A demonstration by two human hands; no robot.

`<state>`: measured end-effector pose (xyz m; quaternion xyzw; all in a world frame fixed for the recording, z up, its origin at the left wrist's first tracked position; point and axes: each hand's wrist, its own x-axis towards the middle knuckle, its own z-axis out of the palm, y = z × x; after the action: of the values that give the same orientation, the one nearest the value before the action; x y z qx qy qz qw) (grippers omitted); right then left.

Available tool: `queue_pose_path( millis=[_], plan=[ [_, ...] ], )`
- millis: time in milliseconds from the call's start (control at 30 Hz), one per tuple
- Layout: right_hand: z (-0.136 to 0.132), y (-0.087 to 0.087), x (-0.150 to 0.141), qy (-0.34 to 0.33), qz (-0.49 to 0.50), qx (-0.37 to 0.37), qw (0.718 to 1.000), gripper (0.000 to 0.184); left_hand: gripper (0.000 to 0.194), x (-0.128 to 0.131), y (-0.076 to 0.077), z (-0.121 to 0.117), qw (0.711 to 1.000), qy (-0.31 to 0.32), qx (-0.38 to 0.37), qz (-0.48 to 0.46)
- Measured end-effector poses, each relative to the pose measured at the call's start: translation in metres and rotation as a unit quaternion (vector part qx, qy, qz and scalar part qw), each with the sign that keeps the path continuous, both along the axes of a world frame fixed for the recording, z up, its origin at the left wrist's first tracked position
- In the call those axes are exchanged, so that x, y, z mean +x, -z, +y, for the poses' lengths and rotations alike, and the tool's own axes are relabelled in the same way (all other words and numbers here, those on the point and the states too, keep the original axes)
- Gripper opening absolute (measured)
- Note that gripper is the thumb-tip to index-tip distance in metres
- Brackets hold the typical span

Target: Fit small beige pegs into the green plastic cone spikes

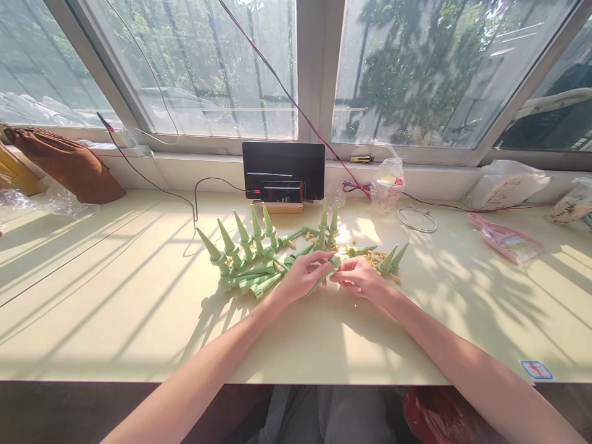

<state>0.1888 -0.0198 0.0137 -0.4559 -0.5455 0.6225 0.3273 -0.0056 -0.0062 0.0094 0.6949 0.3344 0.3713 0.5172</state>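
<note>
My left hand (303, 274) is closed round a green plastic spike (333, 263), its ribbed collar turned towards the right. Close beside that collar, my right hand (361, 276) has its fingertips pinched together; whatever they hold is too small or hidden to make out. Behind and left of the hands, several green cones (243, 233) stand upright in a row, with green ribbed tubes (263, 285) lying in front. Small yellow pegs (371, 258) lie scattered past my right hand, near two more upright green cones (398, 258).
A tablet (283, 161) and a phone (282, 192) lean on a stand by the window. Rightward lie a knotted plastic bag (387, 185), a coiled white cable (417, 220) and a pink dustpan-like item (504, 237). A brown bag (65, 163) rests far left.
</note>
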Motion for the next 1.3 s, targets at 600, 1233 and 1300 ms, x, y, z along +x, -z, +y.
queue_pose_path(
  millis=[600,1233,1300],
  plan=[
    [0.010,0.007,0.009,-0.127,0.045,-0.091,0.987,0.028,0.043,-0.003,-0.006,0.000,0.995,0.069,-0.046,-0.056],
    [0.005,-0.001,0.010,-0.085,0.063,-0.079,0.991,0.038,0.051,0.002,-0.008,-0.001,0.997,0.007,-0.038,-0.060],
    [0.004,-0.001,0.010,-0.076,0.065,-0.060,0.993,0.034,0.052,0.002,-0.006,0.001,0.998,-0.011,-0.038,-0.051]
  ],
)
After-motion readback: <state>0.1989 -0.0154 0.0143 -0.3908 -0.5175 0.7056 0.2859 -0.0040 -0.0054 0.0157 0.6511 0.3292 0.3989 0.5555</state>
